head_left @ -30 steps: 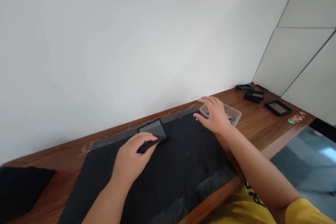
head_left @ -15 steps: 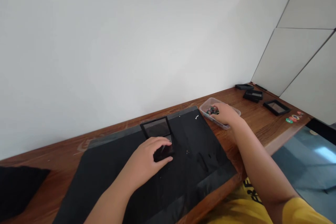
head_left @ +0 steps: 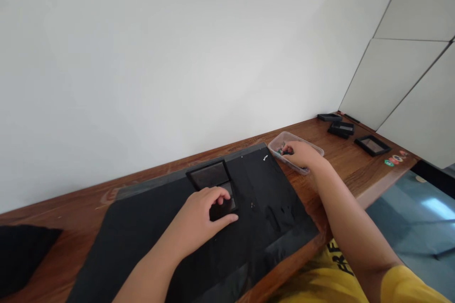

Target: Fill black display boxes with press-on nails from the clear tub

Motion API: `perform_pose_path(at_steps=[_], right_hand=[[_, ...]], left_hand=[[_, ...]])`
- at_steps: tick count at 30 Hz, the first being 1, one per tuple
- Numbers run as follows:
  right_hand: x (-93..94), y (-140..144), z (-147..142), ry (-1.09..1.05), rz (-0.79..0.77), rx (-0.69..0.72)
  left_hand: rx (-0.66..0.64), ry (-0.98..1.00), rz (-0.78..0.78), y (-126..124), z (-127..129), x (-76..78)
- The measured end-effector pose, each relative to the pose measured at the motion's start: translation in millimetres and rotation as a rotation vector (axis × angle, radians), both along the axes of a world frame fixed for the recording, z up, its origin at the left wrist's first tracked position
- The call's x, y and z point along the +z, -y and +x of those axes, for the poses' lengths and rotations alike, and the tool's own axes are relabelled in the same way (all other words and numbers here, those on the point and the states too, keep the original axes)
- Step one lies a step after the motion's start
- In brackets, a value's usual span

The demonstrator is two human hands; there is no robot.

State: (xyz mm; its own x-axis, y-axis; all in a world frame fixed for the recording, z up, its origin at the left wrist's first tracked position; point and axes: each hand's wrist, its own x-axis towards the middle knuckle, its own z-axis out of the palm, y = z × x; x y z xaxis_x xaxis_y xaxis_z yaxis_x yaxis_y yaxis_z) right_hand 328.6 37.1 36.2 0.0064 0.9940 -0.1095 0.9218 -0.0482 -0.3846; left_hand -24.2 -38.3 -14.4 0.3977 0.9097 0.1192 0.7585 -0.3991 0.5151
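Note:
On a black mat (head_left: 142, 227) lies a flat black frame (head_left: 211, 175) with a dark, glossy pane. My left hand (head_left: 204, 210) is over its near end, fingers curled, thumb spread apart, nothing seen between them; contact with the frame cannot be made out. Further right stands a clear plastic container (head_left: 314, 147) with small colourful pieces (head_left: 280, 148) in it. My right hand (head_left: 300, 153) reaches inside among the pieces, its fingers bent together. What the fingertips pinch is hidden.
Several black frames (head_left: 372, 145) lie at the table's far right, with small round coloured stickers (head_left: 397, 158) near the edge. A white scrap (head_left: 265, 157) sits on the mat. Black cloth-like material (head_left: 24, 255) lies at the left. A white wall (head_left: 177, 57) rises behind the table.
My left hand's fingers have curled in more over the frame, and its thumb sits slightly further right. My right hand stays in the container, its fingers shifted slightly. The view has moved a little.

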Motion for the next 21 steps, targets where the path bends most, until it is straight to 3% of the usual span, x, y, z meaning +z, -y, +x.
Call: perform_pose_path(at_steps=[7,15,21], right_hand=[[-3.0,-2.7,0.2,-0.031,-0.011,0.034],[-4.9,-3.1,-0.4,-0.062,0.011,0.048],[-6.1,-2.8,-0.3,-0.079,0.065,-0.001]], left_hand=[[0.011,0.126,-0.048,4.5,3.2,15.9],[-0.003,0.127,-0.042,4.5,1.3,9.5],[0.016,0.111,-0.007,5.9,5.9,20.1]])
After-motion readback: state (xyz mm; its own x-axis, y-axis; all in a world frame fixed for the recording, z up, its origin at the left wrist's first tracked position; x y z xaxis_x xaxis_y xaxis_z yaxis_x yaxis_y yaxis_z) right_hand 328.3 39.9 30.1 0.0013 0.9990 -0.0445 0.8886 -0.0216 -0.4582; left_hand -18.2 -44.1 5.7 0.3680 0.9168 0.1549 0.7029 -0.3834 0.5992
